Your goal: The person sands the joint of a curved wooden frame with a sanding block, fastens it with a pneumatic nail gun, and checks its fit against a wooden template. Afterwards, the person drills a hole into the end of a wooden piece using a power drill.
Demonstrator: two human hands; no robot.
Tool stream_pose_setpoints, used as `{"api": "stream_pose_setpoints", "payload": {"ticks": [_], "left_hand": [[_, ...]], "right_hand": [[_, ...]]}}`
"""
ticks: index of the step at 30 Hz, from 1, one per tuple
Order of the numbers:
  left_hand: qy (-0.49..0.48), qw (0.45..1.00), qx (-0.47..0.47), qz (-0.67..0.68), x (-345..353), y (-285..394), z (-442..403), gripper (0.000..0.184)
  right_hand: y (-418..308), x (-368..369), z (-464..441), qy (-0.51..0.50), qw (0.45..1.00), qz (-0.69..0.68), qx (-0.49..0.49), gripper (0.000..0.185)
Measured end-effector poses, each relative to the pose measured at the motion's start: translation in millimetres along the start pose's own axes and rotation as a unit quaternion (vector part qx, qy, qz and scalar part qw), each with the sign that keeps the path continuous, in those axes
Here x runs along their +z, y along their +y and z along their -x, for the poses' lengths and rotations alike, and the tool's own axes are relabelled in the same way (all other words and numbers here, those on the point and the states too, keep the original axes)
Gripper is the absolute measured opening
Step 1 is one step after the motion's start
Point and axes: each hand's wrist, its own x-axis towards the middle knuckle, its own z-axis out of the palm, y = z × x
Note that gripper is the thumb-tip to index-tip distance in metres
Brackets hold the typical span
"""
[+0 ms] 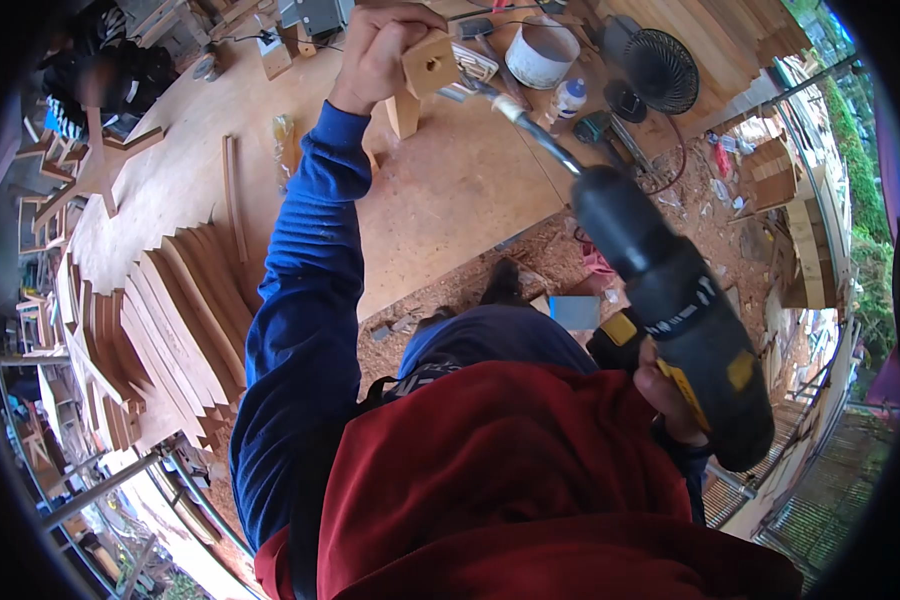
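My left hand (378, 48) is closed round a wooden piece (432, 68) at the table's far side; its end face has a hole in it. My right hand (670, 395) grips a black and yellow cordless drill (685, 310), which points up and to the left. A long bit (545, 135) reaches from the chuck, its tip close to the wooden piece. Whether the tip touches the wood I cannot tell. Below the wooden piece a pale wooden leg (403, 115) stands on the plywood table (460, 190).
Stacked curved boards (185, 310) lie at left. A white tub (542, 52), a glue bottle (570, 97) and a black fan (662, 70) stand at the far right. Another person (110, 70) is at the upper left. Wood shavings cover the floor (705, 230).
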Motion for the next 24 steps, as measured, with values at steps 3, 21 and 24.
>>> {"api": "stream_pose_setpoints", "payload": {"ticks": [3, 21, 24], "left_hand": [[0.026, 0.999, -0.033, 0.032, -28.1, -13.3, 1.2, 0.04], [0.31, 0.939, -0.109, -0.103, -67.6, 28.3, 64.9, 0.085], [0.276, 0.956, -0.023, -0.097, -74.8, 31.9, 82.2, 0.075]], "right_hand": [[56.9, -7.5, 3.5, 0.071, 0.909, -0.384, 0.143, 0.045], [64.5, 85.8, -158.1, -0.004, 0.96, -0.277, 0.044, 0.008], [65.1, 113.5, -233.6, -0.031, 0.964, -0.263, -0.012, 0.013]]}}
